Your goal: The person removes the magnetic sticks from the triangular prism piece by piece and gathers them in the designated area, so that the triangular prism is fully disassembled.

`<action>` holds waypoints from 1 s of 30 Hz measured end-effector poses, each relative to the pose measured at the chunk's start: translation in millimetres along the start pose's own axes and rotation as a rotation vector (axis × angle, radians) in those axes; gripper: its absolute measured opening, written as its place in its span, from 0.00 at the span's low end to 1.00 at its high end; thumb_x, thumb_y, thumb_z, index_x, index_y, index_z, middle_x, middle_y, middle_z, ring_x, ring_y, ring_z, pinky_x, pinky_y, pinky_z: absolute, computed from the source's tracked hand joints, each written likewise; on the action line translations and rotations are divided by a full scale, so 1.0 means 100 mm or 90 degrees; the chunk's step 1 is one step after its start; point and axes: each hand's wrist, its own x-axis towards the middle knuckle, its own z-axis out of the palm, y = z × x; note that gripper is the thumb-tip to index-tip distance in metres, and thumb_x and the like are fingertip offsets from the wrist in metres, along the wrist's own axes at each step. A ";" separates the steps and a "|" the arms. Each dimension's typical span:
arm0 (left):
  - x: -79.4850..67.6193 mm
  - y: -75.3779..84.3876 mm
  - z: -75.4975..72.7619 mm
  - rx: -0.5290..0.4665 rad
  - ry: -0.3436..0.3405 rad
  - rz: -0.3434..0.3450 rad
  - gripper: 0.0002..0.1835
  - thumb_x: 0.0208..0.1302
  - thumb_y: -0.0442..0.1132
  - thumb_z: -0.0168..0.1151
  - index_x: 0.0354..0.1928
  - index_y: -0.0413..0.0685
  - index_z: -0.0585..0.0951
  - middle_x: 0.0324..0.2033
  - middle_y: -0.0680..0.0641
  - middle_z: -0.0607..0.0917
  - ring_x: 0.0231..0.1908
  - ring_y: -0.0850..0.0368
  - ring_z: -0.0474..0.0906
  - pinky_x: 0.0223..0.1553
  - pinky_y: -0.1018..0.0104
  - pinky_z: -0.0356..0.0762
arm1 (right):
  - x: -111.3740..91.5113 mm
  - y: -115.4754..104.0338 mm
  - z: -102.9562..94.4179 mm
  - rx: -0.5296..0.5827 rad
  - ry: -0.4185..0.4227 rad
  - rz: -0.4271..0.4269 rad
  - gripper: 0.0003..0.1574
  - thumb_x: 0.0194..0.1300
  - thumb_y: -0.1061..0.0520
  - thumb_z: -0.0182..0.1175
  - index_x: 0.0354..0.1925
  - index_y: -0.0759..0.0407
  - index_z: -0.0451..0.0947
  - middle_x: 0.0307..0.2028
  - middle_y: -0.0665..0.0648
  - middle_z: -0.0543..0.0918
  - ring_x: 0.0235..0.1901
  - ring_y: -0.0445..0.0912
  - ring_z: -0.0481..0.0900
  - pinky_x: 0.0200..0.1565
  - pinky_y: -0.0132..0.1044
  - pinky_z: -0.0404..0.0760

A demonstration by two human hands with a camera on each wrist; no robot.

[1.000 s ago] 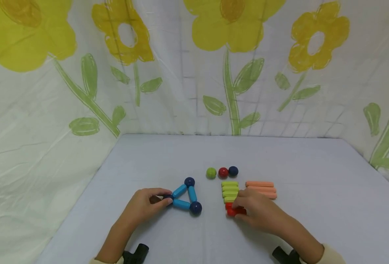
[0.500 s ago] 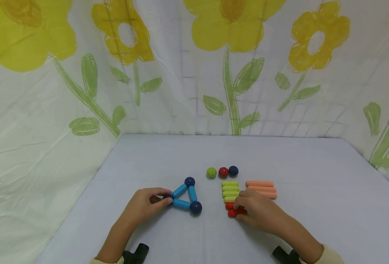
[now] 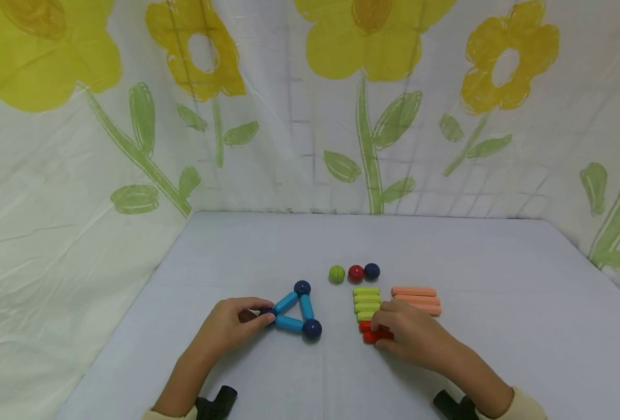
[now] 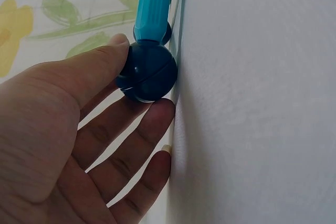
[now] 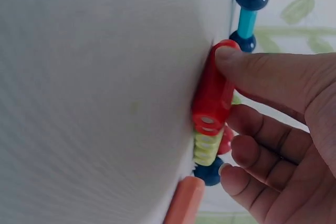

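Three blue rods and three dark blue balls form a flat triangle on the table, its near right ball and far ball in plain sight. My left hand pinches the left corner ball between thumb and fingers; a blue rod runs out from that ball. On the right, my right hand holds the near red rod, thumb along its side. Another red rod lies just beyond it, partly under the fingers.
Yellow-green rods lie side by side beyond the red ones. Orange rods are to their right, partly behind my right hand. Farther back sit a green ball, a red ball and a dark blue ball.
The near red rod has slid slightly to the right under my right fingers since the earliest frame. My left hand and the blue triangle have stayed in place.
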 end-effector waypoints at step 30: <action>-0.02 0.02 0.02 -0.002 0.001 -0.012 0.12 0.62 0.47 0.72 0.47 0.57 0.89 0.42 0.54 0.88 0.34 0.64 0.84 0.38 0.66 0.82 | 0.69 -0.72 0.27 -0.073 -0.104 -0.062 0.20 0.62 0.51 0.73 0.52 0.46 0.82 0.29 0.43 0.71 0.27 0.36 0.68 0.28 0.25 0.70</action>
